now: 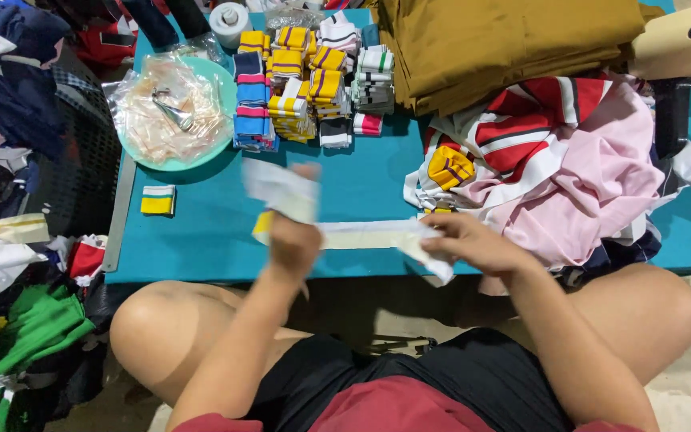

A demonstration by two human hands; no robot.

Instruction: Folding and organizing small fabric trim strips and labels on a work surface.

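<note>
My left hand (293, 238) is raised over the near edge of the teal table (201, 232), gripping one end of a white fabric strip (369, 234) with a yellow edge; that end is blurred above my fingers. My right hand (473, 240) pinches the other end of the same strip, which lies stretched flat across the table between both hands. Beyond it stand stacks of striped knit cuffs (305, 84) in yellow, blue, white and pink.
A mint round tray (221, 88) holds clear plastic and small metal snips. One yellow-white cuff (157, 200) lies alone at left. A heap of pink, red and white garments (577, 160) sits at right, folded mustard cloth (505, 40) behind it. Clothes pile on the floor at left.
</note>
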